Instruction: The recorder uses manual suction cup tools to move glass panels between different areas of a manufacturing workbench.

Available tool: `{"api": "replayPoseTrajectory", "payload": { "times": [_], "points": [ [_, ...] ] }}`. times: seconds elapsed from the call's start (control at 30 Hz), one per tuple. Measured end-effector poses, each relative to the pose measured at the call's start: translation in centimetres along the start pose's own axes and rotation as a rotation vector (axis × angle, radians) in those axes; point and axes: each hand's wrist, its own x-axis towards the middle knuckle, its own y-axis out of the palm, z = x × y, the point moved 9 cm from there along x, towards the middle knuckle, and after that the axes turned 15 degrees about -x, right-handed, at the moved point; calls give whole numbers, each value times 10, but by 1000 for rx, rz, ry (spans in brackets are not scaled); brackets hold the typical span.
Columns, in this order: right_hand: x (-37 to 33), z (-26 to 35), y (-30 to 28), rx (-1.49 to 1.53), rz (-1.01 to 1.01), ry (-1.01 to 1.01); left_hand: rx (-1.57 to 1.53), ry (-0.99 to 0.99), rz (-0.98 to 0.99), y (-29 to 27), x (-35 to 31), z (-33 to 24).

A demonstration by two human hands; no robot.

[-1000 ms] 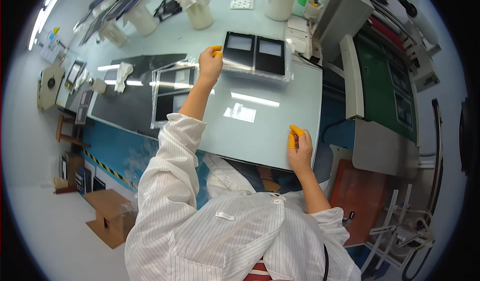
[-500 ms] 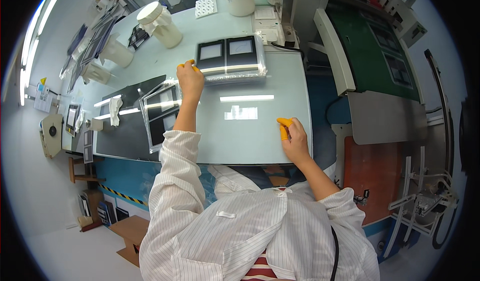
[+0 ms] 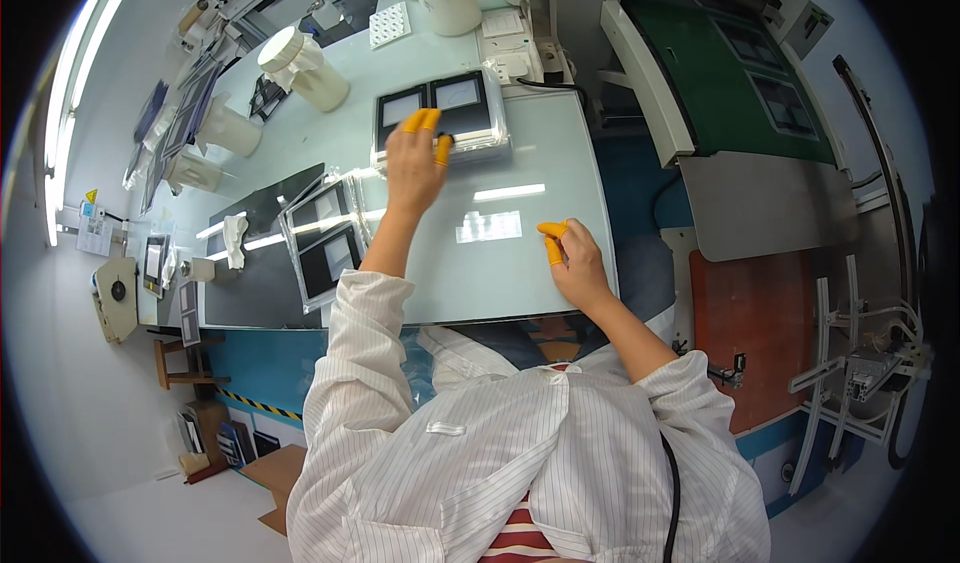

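Note:
My left hand [image 3: 415,168], with orange finger cots on its fingertips, is over the near edge of a clear plastic tray [image 3: 490,141]. Its fingers are spread apart, and a small dark spot shows by the thumb tip; I cannot tell whether it is part of the tray's contents. Two black-framed panels [image 3: 460,118] with pale windows lie side by side in that tray; the hand covers part of the left one. At the right of the glossy tabletop, my right hand [image 3: 580,268] rests with thumb and index finger, both in orange cots, apart and nothing between them.
Left of my forearm, a second clear tray [image 3: 290,225] of black-framed panels sits askew on a dark sheet [image 3: 262,283], near a crumpled white wipe [image 3: 234,241]. White jars [image 3: 318,81] stand farther back. A green conveyor belt [image 3: 700,73] runs along the right.
My left hand has moved right, from the tray's left corner to over its near edge, and its fingers have spread. The view has shifted slightly; my right hand stays nearly in place.

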Motion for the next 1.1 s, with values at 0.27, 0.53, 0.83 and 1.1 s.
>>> {"api": "replayPoseTrajectory", "payload": {
  "times": [0.27,0.53,0.83,1.1],
  "points": [
    [-2,-8,-1,168,-59,27,112,-44,156,49,-12,-10],
    [18,-201,-130,373,-645,511,-78,41,110,34,-61,-79],
    [27,-374,-269,-616,-652,816,-26,-311,469,76,-93,-106],
    [41,-395,-284,-702,-716,847,0,-370,499,74,-91,-105]
  ]
}}
